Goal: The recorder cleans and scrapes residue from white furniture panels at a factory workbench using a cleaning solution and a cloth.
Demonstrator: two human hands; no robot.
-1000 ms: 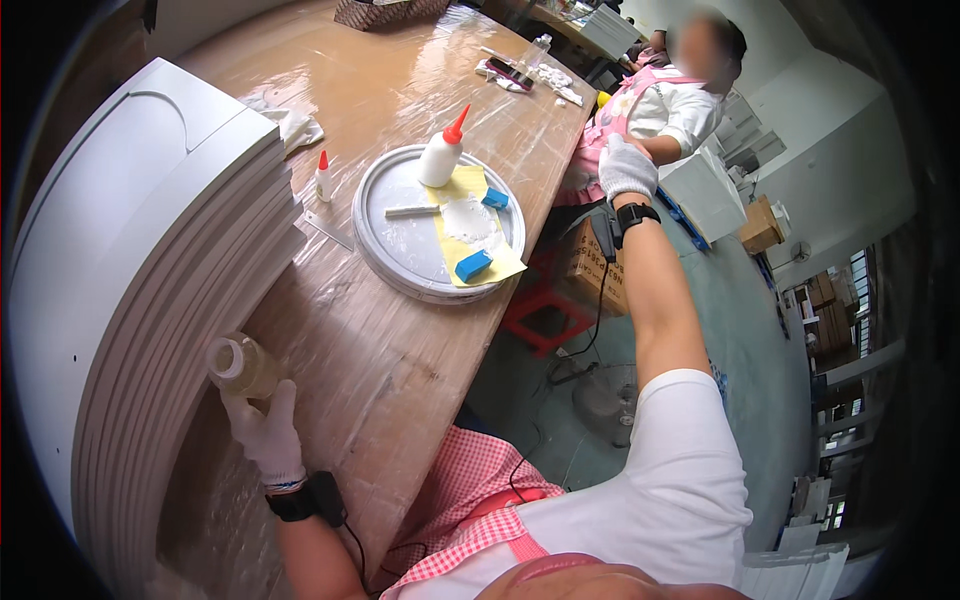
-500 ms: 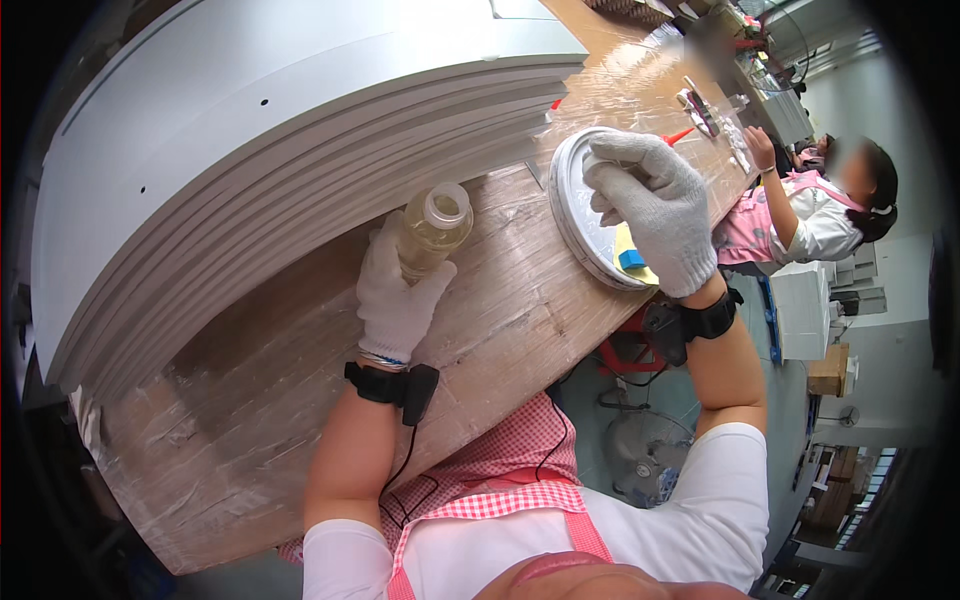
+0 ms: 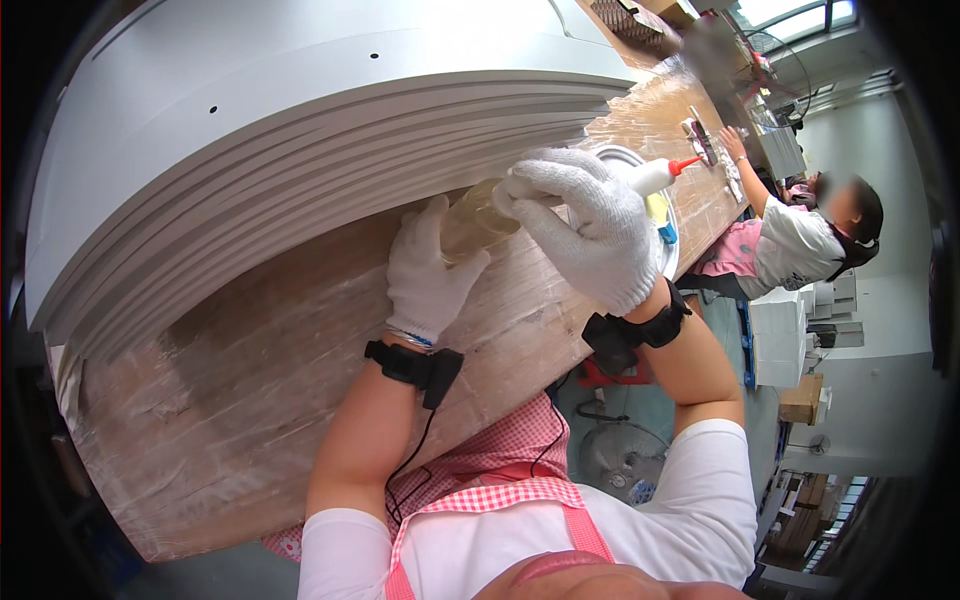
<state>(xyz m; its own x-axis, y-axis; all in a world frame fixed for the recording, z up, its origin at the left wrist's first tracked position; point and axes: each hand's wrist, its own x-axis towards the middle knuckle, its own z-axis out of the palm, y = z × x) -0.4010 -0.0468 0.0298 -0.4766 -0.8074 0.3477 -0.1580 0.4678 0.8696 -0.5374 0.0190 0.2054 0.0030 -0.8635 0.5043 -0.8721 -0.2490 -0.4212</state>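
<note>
My left hand (image 3: 432, 275), in a white knit glove, is wrapped round a clear bottle (image 3: 468, 226) with pale yellowish liquid in it. The bottle leans to the right, its mouth toward my other hand. My right hand (image 3: 592, 228), gloved the same way, has its fingers closed at the bottle's mouth. They cover the mouth, so anything pinched there is hidden. Behind this hand shows a white squeeze bottle (image 3: 650, 178) with a red pointed nozzle. Under and beside it is a round white tub or lid (image 3: 622, 153), with a blue block (image 3: 666, 232) and a yellow piece (image 3: 656, 207).
A tall stack of white panels (image 3: 330, 100) fills the far left side. Plastic film covers the wooden table (image 3: 270, 400). At the table's far right a person (image 3: 790, 235) reaches toward small items (image 3: 705, 150). A floor fan (image 3: 625, 460) stands beyond the near right edge.
My right hand has moved left from above the tub to the bottle's mouth. The bottle has tipped rightward in my left hand. The squeeze bottle shows more now.
</note>
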